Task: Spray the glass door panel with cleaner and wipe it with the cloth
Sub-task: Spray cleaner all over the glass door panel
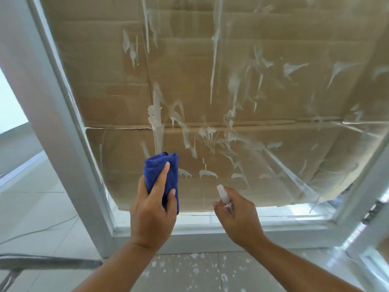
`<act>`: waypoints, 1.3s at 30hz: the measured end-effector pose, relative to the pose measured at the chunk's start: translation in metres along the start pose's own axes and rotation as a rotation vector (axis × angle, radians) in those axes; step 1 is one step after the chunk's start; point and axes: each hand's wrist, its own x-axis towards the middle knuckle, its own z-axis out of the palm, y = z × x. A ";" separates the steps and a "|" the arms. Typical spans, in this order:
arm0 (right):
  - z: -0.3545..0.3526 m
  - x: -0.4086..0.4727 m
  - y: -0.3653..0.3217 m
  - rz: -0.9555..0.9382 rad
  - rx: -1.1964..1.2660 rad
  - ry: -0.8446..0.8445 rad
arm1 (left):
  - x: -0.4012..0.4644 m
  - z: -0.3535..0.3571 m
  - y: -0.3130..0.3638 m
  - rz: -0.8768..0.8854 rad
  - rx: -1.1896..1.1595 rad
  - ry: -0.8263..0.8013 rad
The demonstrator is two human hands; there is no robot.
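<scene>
The glass door panel [263, 98] fills most of the view, streaked with white foamy runs of cleaner, with brown cardboard behind it. My left hand [152, 209] grips a folded blue cloth [156, 171] and holds it against the lower left part of the glass. My right hand [236, 213] is closed around a small clear spray bottle [224, 191], whose white nozzle points up toward the lower glass. Most of the bottle is hidden inside my fist.
A white door frame [69, 127] runs down the left side and along the bottom [210, 226]. The tiled floor [189, 268] below is spotted with white drips. A grey metal bar [48, 262] crosses the lower left corner. A second frame edge [362, 199] stands at the right.
</scene>
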 end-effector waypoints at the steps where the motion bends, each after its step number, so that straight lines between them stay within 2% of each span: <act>1: -0.004 0.001 -0.001 0.040 0.020 0.020 | 0.001 0.003 0.004 0.004 -0.007 -0.003; 9: -0.035 0.008 -0.013 0.309 0.337 -0.155 | 0.008 0.017 0.029 0.017 -0.009 -0.014; 13: -0.046 0.012 -0.020 0.558 0.557 -0.145 | 0.011 0.022 0.036 0.022 -0.023 -0.013; 15: -0.051 0.015 -0.022 0.607 0.592 -0.102 | 0.011 0.024 0.039 0.028 -0.018 -0.011; 26: -0.062 0.033 -0.014 0.591 0.681 0.068 | 0.013 0.033 0.054 0.036 -0.050 -0.035; 32: -0.060 0.038 -0.007 0.521 0.650 0.090 | 0.015 0.044 0.065 0.011 -0.058 -0.109; 39: -0.073 0.035 0.021 0.514 0.657 0.223 | 0.014 0.061 0.080 0.034 -0.097 -0.128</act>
